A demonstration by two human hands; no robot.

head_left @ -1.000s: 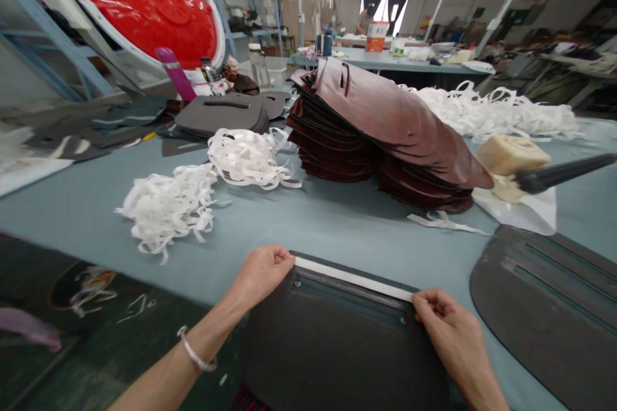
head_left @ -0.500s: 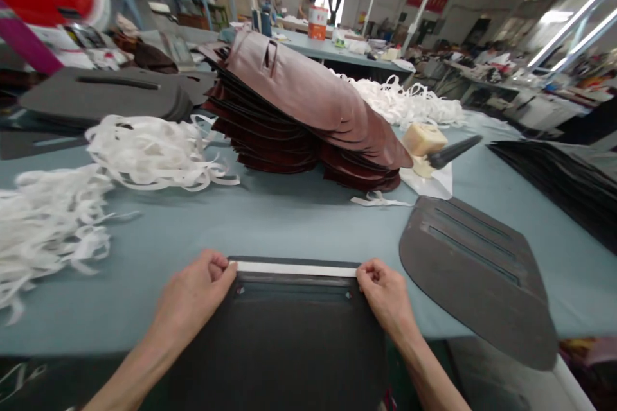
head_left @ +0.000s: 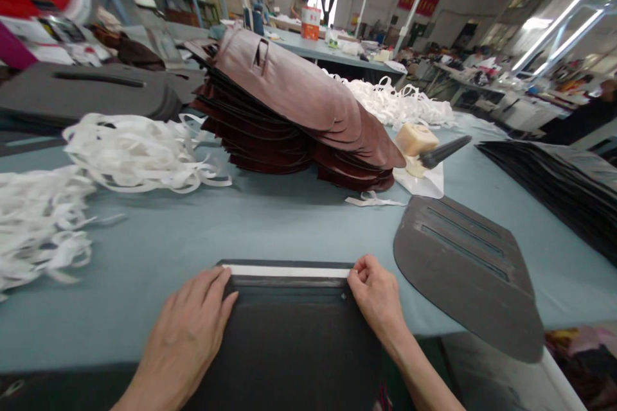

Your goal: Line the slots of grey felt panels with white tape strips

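Note:
A dark grey panel (head_left: 299, 347) with a slot near its far edge lies before me, overhanging the table's front edge. Along that far edge runs a straight white strip of tape (head_left: 289, 271). My left hand (head_left: 190, 327) rests at the strip's left end, fingers stretched out and laid on the panel's corner. At the other end, my right hand (head_left: 378, 298) pinches the strip between thumb and forefinger against the panel. Another dark panel (head_left: 467, 270) with long slots lies to the right of my right hand.
Stacked brown leather-like pieces (head_left: 299, 90) stand mid-table. Tangled white strips (head_left: 135, 151) lie left. A yellowish block (head_left: 417, 139) and a dark-handled tool (head_left: 446, 151) sit on a white sheet (head_left: 429, 181). Black sheets (head_left: 554, 186) are stacked right. A person (head_left: 600, 109) is at far right.
My left hand has gone from pinching the strip's left end to lying flatter with fingers extended there. My right hand keeps its pinch. The view has shifted slightly to the right.

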